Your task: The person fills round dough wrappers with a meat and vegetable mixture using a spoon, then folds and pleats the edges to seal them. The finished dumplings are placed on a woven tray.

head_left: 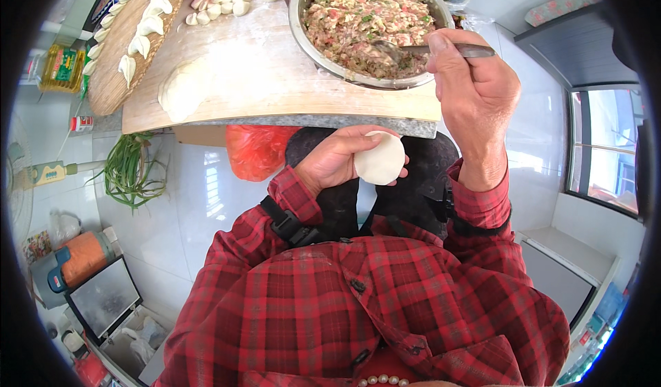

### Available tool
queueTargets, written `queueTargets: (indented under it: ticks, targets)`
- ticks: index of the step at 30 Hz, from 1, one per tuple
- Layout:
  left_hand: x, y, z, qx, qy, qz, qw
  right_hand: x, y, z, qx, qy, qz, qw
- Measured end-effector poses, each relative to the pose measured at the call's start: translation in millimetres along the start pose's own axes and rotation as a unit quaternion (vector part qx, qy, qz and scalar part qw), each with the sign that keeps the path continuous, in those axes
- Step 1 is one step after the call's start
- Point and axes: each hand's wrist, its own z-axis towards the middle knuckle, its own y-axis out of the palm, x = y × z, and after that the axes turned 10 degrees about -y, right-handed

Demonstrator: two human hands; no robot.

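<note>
A round dough wrapper (380, 158) lies flat on my left hand (335, 154), the thumb over its upper edge, below the table's front edge. My right hand (477, 85) grips the handle of a metal spoon (449, 50), whose bowl end rests in the minced filling (366, 20). That filling, flecked with green and red, sits in a steel bowl (304, 41) at the board's right end. More flattened wrappers (181, 92) overlap on the floured wooden board (248, 90). Small dough pieces (227, 6) are grouped farther back. Shaped dumplings (150, 25) line an oval woven tray (116, 72) at the left.
A red plastic bag (258, 152) hangs below the table's front edge. Green stalks (131, 170) are at the left below the board. An oil bottle (62, 69) and a small red-capped bottle (81, 123) stand beyond the tray.
</note>
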Motion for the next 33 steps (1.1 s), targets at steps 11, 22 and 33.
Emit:
queueTargets:
  ticks: [11, 22, 33]
  targets:
    - [1.6, 3.0, -0.5, -0.01, 0.003, -0.018, 1.0, 8.1, 27.8, -4.4, -0.022, -0.011, 0.001, 1.0]
    - [2.0, 3.2, -1.1, -0.008, 0.004, -0.009, 1.0, -20.3, 17.2, 0.4, 0.054, 0.055, 0.096, 0.992]
    - [1.7, 4.0, -1.2, -0.01, 0.007, -0.001, 1.0, 0.9, 29.6, 2.7, 0.021, 0.059, 0.086, 0.994]
